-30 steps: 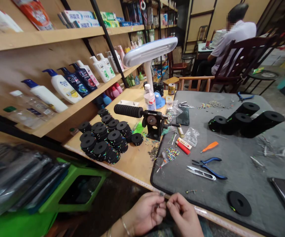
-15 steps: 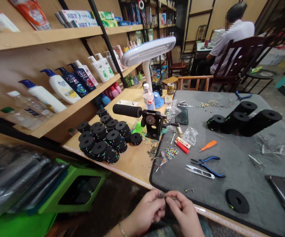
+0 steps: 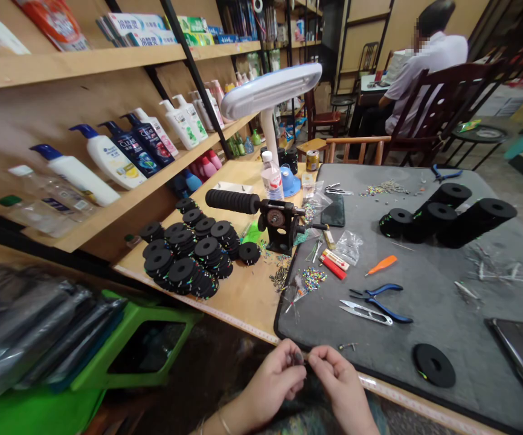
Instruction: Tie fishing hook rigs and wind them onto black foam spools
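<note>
Close together at the table's front edge, both hands pinch at something tiny. My left hand (image 3: 276, 382) has its thumb and forefinger closed, and a small dark bit shows at the fingertips. My right hand (image 3: 337, 380) is closed too, its fingertips almost meeting the left ones. What lies between them is too small to name. On the grey mat (image 3: 406, 278) just beyond are a small metal piece (image 3: 347, 347), silver thread snips (image 3: 365, 312), blue-handled pliers (image 3: 381, 302) and a black foam ring (image 3: 433, 365) with a bit of yellow-green on its edge.
Stacks of black foam spools (image 3: 189, 260) stand at left beside a black winding device (image 3: 279, 223). A white lamp (image 3: 270, 90) rises behind a bottle (image 3: 272, 178). Colourful beads (image 3: 313, 279), a red lighter (image 3: 333, 267), foam rolls (image 3: 479, 223) and a phone (image 3: 522, 356) lie around. A person sits at the back.
Both hands have risen slightly, still pinching close together. The left fingers have shifted, so the dark bit at the fingertips shows more. The things on the table stay where they were.
</note>
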A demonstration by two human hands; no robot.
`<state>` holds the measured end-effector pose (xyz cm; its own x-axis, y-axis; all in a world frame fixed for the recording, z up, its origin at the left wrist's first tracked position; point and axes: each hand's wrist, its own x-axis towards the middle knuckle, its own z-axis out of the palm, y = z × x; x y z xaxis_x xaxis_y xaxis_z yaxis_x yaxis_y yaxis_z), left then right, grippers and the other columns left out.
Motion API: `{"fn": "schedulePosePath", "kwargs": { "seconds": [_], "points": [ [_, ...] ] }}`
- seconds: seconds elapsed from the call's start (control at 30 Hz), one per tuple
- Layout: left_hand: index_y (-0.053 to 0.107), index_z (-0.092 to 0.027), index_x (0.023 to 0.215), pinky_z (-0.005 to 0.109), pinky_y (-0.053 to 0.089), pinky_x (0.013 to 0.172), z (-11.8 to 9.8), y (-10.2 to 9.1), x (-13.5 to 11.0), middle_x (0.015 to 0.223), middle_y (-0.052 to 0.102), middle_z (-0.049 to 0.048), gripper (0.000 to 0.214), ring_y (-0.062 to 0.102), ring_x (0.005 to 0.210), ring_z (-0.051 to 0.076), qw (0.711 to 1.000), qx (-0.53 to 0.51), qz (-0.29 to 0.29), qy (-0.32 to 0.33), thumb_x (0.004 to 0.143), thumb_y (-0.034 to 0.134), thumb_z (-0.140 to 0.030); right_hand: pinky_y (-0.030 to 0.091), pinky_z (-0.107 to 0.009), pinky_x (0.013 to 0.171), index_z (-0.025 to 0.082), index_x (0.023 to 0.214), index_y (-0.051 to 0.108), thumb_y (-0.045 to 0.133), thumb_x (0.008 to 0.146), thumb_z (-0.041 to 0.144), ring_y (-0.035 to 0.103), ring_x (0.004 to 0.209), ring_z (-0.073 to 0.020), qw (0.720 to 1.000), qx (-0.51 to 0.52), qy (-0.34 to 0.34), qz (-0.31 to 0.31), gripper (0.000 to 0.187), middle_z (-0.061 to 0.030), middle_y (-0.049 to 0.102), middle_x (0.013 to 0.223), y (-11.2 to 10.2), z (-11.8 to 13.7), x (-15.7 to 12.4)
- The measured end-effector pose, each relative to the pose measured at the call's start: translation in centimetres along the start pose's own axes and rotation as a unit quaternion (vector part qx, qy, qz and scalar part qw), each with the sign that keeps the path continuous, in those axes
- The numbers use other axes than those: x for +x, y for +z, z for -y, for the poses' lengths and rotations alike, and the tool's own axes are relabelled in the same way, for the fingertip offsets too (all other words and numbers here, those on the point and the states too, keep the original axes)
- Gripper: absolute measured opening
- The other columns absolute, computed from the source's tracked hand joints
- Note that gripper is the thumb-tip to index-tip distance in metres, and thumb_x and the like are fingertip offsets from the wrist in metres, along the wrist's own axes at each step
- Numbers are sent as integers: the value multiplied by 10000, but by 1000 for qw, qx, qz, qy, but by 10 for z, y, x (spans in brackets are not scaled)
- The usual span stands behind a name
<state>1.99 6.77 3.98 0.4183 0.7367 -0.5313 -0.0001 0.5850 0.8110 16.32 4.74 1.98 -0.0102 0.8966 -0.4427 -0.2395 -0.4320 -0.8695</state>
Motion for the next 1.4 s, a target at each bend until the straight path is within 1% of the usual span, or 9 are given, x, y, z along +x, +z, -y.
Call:
{"fn": "schedulePosePath", "kwargs": {
  "seconds": [0.07,0.23,0.37,0.53,0.8,1.0,1.1,1.3,1.4],
  "points": [
    [444,-191,780,201,195,444,2,0,1,546,412,-88,167,334,482,60,1000,-6,-2,9,725,574,-281,192,-222,463,176,681,564,675,665,551,237,483,-90,1000,-2,5,2,391,91,330,511,0,0,0],
    [450,-187,747,207,180,443,2,2,3,534,387,-84,179,331,483,65,999,11,-28,11,731,552,-333,187,-221,453,184,691,545,646,695,558,222,482,-90,1000,-9,0,3,387,96,312,515,1,2,0],
    [439,-192,728,207,185,449,-3,3,2,546,389,-84,154,289,481,61,999,22,-27,15,710,559,-286,203,-226,456,191,692,545,644,698,562,238,479,-92,1000,-9,-16,-3,384,93,325,521,2,6,-2],
    [440,-190,732,209,205,459,-4,4,1,560,397,-80,135,299,492,65,999,34,-25,31,706,552,-259,205,-229,460,197,690,531,630,696,598,240,483,-96,1000,-14,-18,0,413,89,333,529,3,7,-3],
    [428,-197,727,206,190,445,3,5,6,524,376,-93,170,316,469,66,999,16,-31,31,727,551,-314,134,-227,435,206,734,504,588,727,650,181,461,-88,1000,-3,-15,1,452,117,244,498,1,-5,0],
    [426,-201,732,202,184,444,10,2,10,525,401,-85,208,340,471,67,998,-1,-55,27,760,560,-357,125,-225,436,201,735,512,611,701,665,172,461,-83,1000,27,-10,1,475,118,249,492,1,-6,1],
    [421,-201,724,204,180,443,10,2,11,519,397,-88,236,339,465,64,998,1,-55,27,761,568,-381,114,-224,428,201,737,526,612,694,669,167,454,-83,1000,18,-7,0,478,117,246,489,1,-7,2],
    [432,-201,727,210,184,441,7,3,9,521,399,-87,267,347,465,69,998,10,-60,28,752,585,-418,136,-220,435,200,718,521,596,688,684,178,463,-87,1000,-13,-13,8,491,112,256,496,-2,-5,1],
    [438,-200,725,210,203,445,3,3,6,529,390,-89,233,334,469,70,998,21,-54,36,745,587,-377,148,-222,443,200,706,523,597,683,680,186,467,-90,999,-30,-14,7,486,110,252,498,-2,0,-1]
  ]
}}
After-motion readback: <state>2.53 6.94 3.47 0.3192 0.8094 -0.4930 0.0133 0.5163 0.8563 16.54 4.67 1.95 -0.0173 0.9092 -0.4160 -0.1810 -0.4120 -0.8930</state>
